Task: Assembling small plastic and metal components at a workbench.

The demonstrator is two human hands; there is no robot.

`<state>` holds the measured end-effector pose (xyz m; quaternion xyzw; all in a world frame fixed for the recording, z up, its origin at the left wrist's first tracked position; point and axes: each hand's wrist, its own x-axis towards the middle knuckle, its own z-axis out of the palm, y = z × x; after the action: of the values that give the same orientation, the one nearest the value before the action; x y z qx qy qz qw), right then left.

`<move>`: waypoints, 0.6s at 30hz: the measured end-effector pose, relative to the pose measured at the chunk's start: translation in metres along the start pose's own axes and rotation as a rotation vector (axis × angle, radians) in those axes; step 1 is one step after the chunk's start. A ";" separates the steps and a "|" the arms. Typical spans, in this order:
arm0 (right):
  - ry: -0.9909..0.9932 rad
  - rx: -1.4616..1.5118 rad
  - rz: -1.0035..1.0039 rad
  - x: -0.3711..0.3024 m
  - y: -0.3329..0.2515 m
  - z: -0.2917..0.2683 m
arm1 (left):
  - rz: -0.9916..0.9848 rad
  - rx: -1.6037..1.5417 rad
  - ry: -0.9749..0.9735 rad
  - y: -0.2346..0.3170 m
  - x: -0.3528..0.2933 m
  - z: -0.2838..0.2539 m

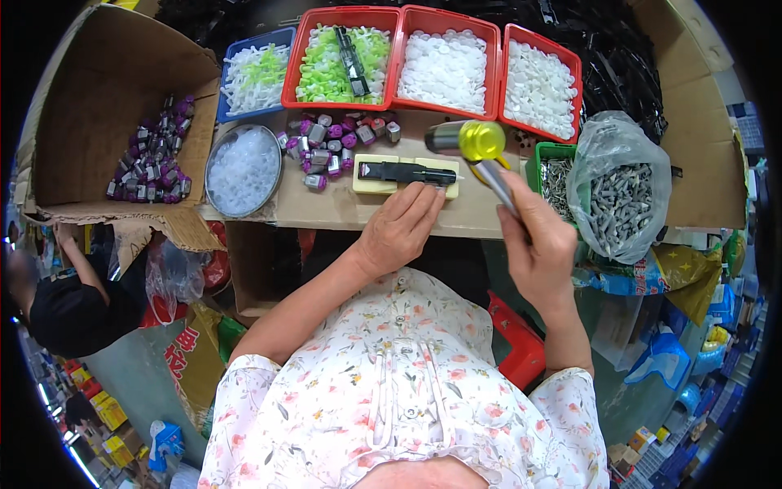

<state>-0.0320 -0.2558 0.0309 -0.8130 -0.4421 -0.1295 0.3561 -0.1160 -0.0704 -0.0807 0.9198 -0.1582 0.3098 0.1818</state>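
Note:
My right hand [542, 240] is wrapped round the handle of a mallet [482, 142] with a clear yellow striking face. The mallet is raised just right of a cream-coloured block [375, 187] on the cardboard work surface. A long black plastic part [399, 172] lies along the top of that block. My left hand [401, 224] has its fingers together, their tips pressing on the right end of the black part and the block's near edge. Something small and pale sticks out at that end; I cannot make out what it is.
Behind stand red bins [448, 110] of small white and green plastic pieces and a blue bin [259, 33]. Purple-and-grey pieces [322, 147] lie left of the block, beside a round tray [278, 183]. A bag of metal parts [623, 204] stands right. Another person [85, 301] is at far left.

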 end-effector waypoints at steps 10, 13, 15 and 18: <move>-0.049 0.010 0.023 0.007 -0.002 0.006 | -0.009 -0.026 0.017 0.001 -0.005 -0.002; -0.506 -0.213 0.176 -0.010 0.005 0.003 | 0.004 -0.022 0.024 0.001 -0.004 -0.005; -0.471 -0.163 0.189 -0.014 0.010 0.003 | 0.005 -0.006 0.032 0.001 -0.005 -0.006; -0.258 0.031 0.221 -0.012 0.008 -0.010 | -0.018 -0.045 -0.001 -0.002 -0.005 -0.009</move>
<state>-0.0316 -0.2726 0.0283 -0.8610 -0.3940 0.0225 0.3208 -0.1237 -0.0639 -0.0771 0.9169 -0.1571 0.3041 0.2051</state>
